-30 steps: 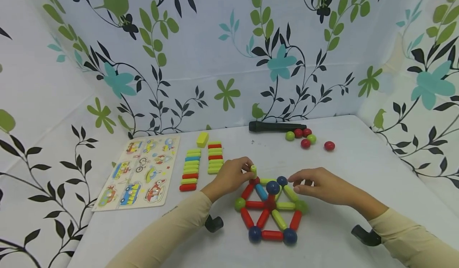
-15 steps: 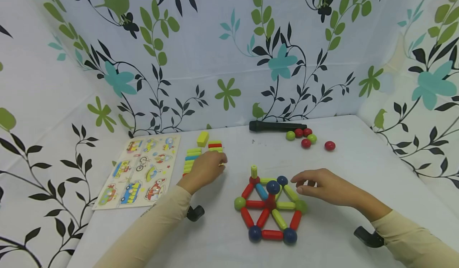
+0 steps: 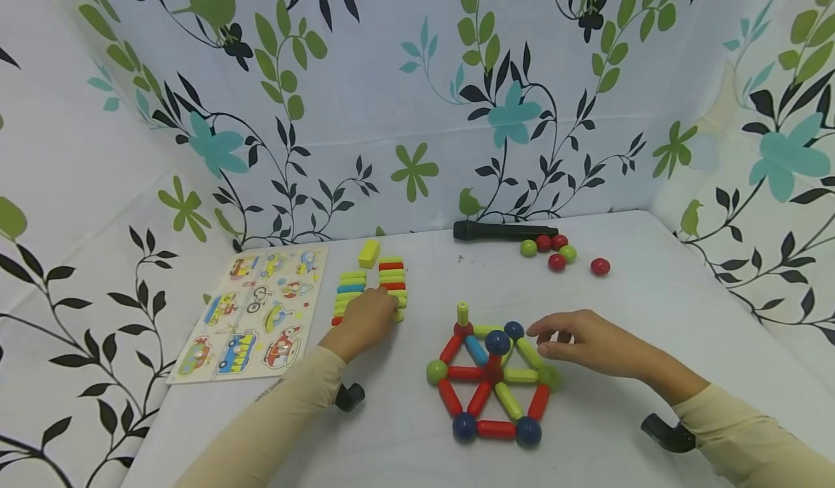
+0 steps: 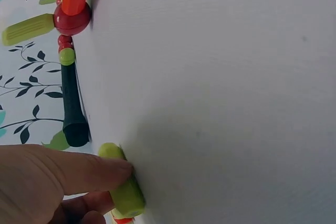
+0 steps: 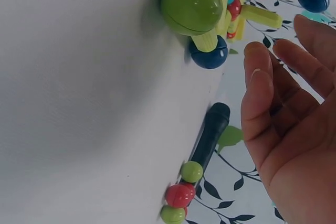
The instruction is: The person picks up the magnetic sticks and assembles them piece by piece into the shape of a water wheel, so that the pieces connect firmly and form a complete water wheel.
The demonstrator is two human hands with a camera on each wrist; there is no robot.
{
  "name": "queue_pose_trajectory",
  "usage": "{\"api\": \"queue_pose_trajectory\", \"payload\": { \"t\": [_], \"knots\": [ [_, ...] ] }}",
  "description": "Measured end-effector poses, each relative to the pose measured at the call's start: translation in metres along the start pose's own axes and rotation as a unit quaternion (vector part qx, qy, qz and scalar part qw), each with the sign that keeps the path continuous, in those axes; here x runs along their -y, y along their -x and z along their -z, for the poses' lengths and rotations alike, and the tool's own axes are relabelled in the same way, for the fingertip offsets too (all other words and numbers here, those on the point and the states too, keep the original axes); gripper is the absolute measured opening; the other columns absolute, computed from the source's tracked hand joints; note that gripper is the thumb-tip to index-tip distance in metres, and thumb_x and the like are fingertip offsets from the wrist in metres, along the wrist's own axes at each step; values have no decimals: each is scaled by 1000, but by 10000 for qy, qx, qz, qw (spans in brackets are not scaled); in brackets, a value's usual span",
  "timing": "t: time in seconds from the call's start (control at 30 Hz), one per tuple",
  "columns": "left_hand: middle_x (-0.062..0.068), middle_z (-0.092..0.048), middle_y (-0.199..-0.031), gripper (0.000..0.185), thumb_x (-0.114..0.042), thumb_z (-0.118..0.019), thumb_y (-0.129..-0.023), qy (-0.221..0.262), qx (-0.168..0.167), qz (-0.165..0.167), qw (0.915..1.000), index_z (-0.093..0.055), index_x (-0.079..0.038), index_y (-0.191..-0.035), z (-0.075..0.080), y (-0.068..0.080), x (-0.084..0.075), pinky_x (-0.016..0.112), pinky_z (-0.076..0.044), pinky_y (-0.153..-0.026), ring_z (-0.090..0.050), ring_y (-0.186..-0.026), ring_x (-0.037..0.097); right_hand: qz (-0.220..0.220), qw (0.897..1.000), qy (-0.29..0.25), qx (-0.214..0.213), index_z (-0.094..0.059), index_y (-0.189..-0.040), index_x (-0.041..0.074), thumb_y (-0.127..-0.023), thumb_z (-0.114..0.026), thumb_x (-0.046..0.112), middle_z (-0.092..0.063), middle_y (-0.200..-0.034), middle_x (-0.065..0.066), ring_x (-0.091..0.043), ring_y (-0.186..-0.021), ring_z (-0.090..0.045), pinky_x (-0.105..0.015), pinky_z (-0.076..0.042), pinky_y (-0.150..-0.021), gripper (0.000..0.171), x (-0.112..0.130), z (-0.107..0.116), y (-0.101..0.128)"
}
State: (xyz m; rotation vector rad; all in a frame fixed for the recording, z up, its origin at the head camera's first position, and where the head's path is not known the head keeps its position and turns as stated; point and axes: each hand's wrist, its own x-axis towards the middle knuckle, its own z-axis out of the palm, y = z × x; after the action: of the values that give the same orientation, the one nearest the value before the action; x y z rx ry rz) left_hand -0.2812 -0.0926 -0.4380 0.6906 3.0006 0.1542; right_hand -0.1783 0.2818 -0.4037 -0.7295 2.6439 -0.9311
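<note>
My left hand [image 3: 367, 321] is at the near end of the right row of short rods [image 3: 392, 274]. In the left wrist view its thumb and fingers pinch a yellow-green rod [image 4: 124, 184] at the tabletop. Right of it stands a wheel-shaped frame of rods and balls [image 3: 464, 373]. A dark blue ball [image 3: 498, 342] tops an upright red rod at its hub, and a yellow-green rod [image 3: 462, 313] stands upright on a red ball [image 3: 463, 329] at the back left. My right hand [image 3: 580, 337], fingers loosely bent and holding nothing, hovers beside the frame's back right.
A picture puzzle board [image 3: 254, 314] lies at the left, beside another row of rods [image 3: 351, 286]. Behind the rows is a yellow block [image 3: 369, 254]. Along the back lie a black microphone-like stick [image 3: 504, 230] and several loose red and green balls [image 3: 557, 262].
My left hand has let go of the upright yellow-green rod, moved left to the rods, and taken hold of another. The right hand has barely moved.
</note>
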Motion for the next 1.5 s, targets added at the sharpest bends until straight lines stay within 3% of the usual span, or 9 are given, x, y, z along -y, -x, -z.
{"api": "queue_pose_trajectory", "payload": {
  "t": [0.27, 0.4, 0.6, 0.73, 1.0, 1.2, 1.5],
  "knots": [
    [2, -64, -92, 16, -15, -75, -92, -24, 139, -78, 9999, -75, -11, -108, -7, 0, 2, 35, -54, -80, -56, -85, 19, -127, 9977, 524, 418, -75, -115, 20, -90, -77, 21, -70, -106, 10, -5, -88, -60, -24, -55, -78, 24, -6, -11, -3],
    [2, -65, -97, 20, -14, -77, -90, -42, -107, -244, 9996, -75, -13, -110, 1, 4, -4, 34, -55, -82, -58, -90, 19, -65, 9967, 613, 518, -76, -107, 23, -88, -79, 22, -67, -99, 14, -4, -82, -57, -24, -53, -74, 20, -7, -14, -2],
    [-2, -67, -100, 25, -14, -80, -88, 161, -996, -1112, 9887, -74, -16, -112, 35, 15, -30, 26, -54, -81, -59, -93, 14, -59, 9953, 741, 622, -76, -108, 27, -84, -84, 27, -64, -96, 17, -4, -83, -58, -23, -54, -74, 25, -6, -19, -1],
    [-4, -70, -105, 26, -17, -80, -89, 323, -1217, -1654, 9782, -73, -18, -114, 54, 22, -48, 22, -53, -77, -58, -94, 12, 156, 9937, 906, 635, -76, -111, 25, -86, -81, 22, -64, -99, 16, -3, -85, -59, -25, -55, -77, 25, -6, -18, -4],
    [-5, -72, -109, 27, -18, -79, -90, 437, -1106, -2436, 9626, -75, -20, -117, 64, 30, -68, 20, -51, -75, -55, -97, 13, 543, 9859, 1471, 585, -76, -112, 25, -90, -77, 10, -67, -109, 12, -10, -100, -65, -34, -58, -87, 27, -13, -11, -20],
    [-6, -72, -108, 27, -21, -79, -91, -33, -1046, -2845, 9530, -76, -22, -118, 61, 29, -77, 18, -51, -77, -57, -101, 13, 678, 9862, 1422, 516, -76, -114, 22, -89, -76, 6, -69, -113, 7, -16, -107, -65, -40, -57, -92, 29, -15, -8, -30],
    [-6, -72, -107, 25, -19, -78, -91, -162, -947, -2919, 9516, -76, -21, -116, 57, 28, -83, 16, -50, -72, -57, -99, 13, 668, 9873, 1355, 488, -76, -115, 21, -89, -77, 6, -69, -115, 6, -18, -110, -65, -40, -57, -93, 30, -16, -7, -32]
  ]
}}
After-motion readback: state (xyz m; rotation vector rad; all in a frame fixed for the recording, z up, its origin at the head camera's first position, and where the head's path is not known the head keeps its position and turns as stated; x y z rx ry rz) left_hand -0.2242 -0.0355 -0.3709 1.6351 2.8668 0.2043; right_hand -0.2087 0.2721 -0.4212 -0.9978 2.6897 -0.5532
